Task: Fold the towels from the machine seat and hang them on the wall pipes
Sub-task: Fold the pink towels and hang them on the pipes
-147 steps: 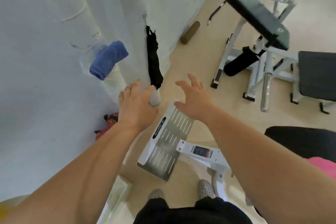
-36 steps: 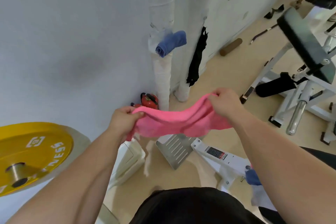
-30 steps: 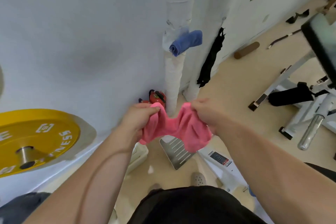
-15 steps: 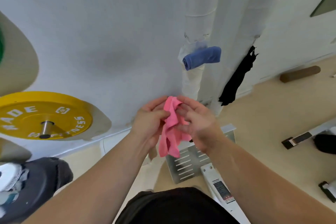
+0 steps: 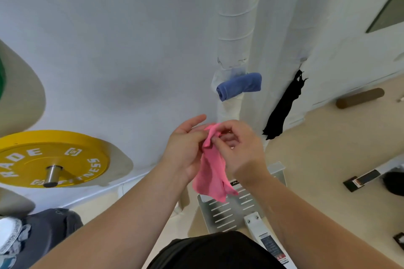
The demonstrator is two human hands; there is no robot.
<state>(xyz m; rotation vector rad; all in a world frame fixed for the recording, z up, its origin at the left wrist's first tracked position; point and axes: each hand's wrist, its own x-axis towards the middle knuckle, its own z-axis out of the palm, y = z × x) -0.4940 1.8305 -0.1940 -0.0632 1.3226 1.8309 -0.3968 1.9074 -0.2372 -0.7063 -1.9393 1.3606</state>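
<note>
One blue towel sits folded on the wall pipe at one o'clock. The pink towel seems half done. My left hand and right hand pinch its bunched top dead centre, and the rest dangles limp and creased toward six. Hanging remains.
</note>
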